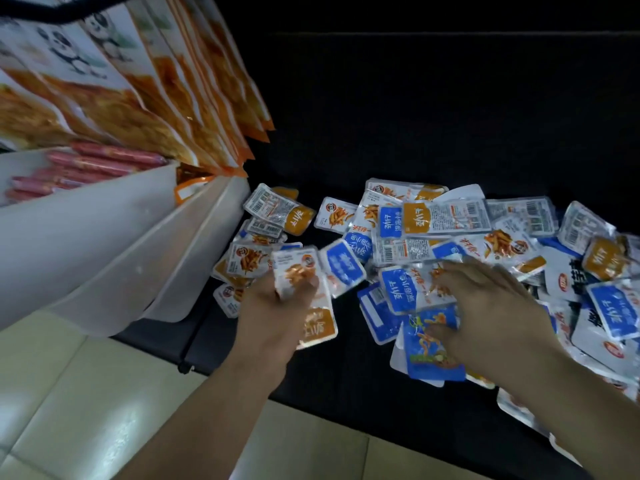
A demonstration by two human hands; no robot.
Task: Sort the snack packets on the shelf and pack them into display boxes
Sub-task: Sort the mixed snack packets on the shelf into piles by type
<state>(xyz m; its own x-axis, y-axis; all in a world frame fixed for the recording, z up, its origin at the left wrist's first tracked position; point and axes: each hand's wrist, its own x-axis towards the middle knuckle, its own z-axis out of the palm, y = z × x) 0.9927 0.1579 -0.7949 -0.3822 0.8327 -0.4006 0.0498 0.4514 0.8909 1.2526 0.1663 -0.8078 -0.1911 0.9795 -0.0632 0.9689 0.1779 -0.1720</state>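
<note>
A person's left hand (273, 306) has its grip closed round a few orange-labelled packets (320, 325) at the left edge of the pile of snack packets (450, 216) on the dark shelf (346, 379). The right hand (491, 306) lies on the pile, grip open, fingers spread, thumb touching a blue packet (433, 355). White display boxes (104, 244) stand left of the pile.
</note>
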